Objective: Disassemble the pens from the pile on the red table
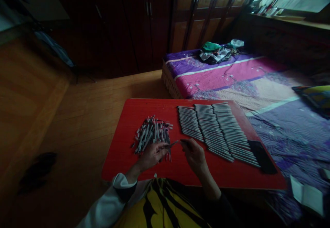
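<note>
My left hand pinches a slim pen that points right, over the near edge of a loose pile. Close to the pen's tip, my right hand has its fingers drawn together; what they hold, if anything, is too small to make out. The loose pile of pens and short pen pieces lies jumbled in grey, dark and pinkish tones. To the right of my hands, many grey pens lie side by side in three slanting columns.
The red table carries everything, with a dark flat object at its right edge. A bed with a colourful cover stands beyond, bearing a heap of bags or cloth. An open white booklet or box lies at lower right.
</note>
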{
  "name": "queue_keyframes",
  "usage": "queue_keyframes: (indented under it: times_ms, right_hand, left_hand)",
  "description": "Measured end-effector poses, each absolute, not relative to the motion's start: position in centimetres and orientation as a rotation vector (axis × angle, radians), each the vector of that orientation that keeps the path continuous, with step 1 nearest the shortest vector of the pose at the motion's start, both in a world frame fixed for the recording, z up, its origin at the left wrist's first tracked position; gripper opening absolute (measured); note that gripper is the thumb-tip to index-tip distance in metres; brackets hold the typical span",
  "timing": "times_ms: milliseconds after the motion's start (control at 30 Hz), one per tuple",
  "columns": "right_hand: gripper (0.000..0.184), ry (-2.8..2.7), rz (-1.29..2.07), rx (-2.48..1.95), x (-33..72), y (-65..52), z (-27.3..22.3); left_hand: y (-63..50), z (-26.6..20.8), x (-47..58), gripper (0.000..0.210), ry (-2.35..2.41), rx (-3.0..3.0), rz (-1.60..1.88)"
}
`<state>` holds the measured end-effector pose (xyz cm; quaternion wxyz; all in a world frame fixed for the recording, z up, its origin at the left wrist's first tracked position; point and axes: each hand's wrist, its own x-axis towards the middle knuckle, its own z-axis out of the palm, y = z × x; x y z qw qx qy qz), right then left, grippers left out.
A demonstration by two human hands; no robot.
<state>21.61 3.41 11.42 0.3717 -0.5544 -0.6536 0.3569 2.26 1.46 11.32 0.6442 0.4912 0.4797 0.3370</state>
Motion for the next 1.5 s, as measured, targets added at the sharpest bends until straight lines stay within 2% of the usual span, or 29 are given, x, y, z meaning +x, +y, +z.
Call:
queue_keyframes:
  times_ms: [133,600,967,1167,1500]
  right_hand:
    - [0.017,-1.820,0.767,-1.403,22.0,3.7,12.1]
    - [0.021,-2.093,0.720,-1.398,22.6,3.5,11.9]
    - [0.016,-2.043,1.052,-1.275,22.5,2.4,12.0]
    - [0.017,-1.882,1.357,-1.314,22.9,1.3,11.4]
    - [0.018,-1.633,1.610,-1.333,22.6,0.1,10.9]
  left_hand:
    - [1.3,11.6,2.2,0.035,1.098,1.181,0.712]
    - [1.0,12.9,1.9,0.028,1.153,1.260,0.734]
    - [0.6,12.8,1.2,0.026,1.130,1.338,0.604]
    - [0.1,13.2,0.9,0.031,1.093,1.481,0.483]
    - [-0.4,13.4,1.3,0.033,1.041,1.474,0.436]
